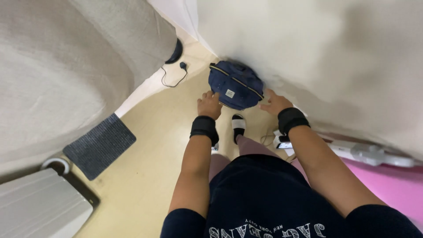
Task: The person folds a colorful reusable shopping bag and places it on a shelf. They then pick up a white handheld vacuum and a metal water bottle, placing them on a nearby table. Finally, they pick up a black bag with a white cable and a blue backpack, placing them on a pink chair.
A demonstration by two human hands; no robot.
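A dark blue backpack [235, 84] with a small white label stands on the pale floor against a white wall. My left hand [209, 105] touches its lower left side. My right hand [274, 103] rests at its lower right side. Both wrists wear black bands. Whether the fingers grip the fabric or just press on it is hard to tell. My foot in a black and white sandal [238, 125] stands just below the backpack.
A dark grey mat [99, 146] lies at the left by a beige bedspread [66, 66]. A black cable with a plug [176, 75] lies behind. A white case [39, 207] sits lower left. A pink mat [387, 185] and white fan [370, 154] are at right.
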